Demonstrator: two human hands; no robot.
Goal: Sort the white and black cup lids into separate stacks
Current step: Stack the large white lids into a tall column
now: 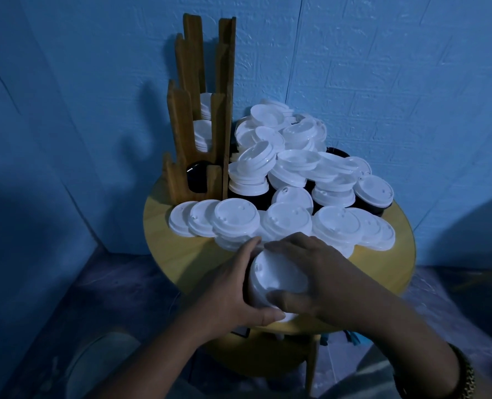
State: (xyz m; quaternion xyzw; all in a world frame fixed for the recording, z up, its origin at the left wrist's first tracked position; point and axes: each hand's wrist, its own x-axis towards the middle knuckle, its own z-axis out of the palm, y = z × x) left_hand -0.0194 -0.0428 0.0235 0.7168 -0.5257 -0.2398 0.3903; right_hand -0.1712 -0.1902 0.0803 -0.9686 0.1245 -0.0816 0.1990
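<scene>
White plastic cup lids [277, 279], a short stack of them, sitting at the near edge of the round yellow wooden surface [394, 254] and squeezed between both hands. Left hand [230, 289] curled round the stack's left side, thumb hooked along the near rim. Right hand [328, 272] wrapped over the right side, fingers across the top, thumb low in front.

Just behind, a loose row of white lids [236, 221], overlapping and lying flat. Further back, a big messy heap of white lids [290, 159] with black plastic lids [247, 196] peeking out underneath.

Far left of the surface, a tall stepped wooden lid rack [187, 110]: white lids in the two upper slots, black ones in the lowest. Textured blue wall [382, 67] behind everything. Dark beaded bracelet [466, 372] on the right wrist. Pretty dim, so no telling the lid count in the held stack.
</scene>
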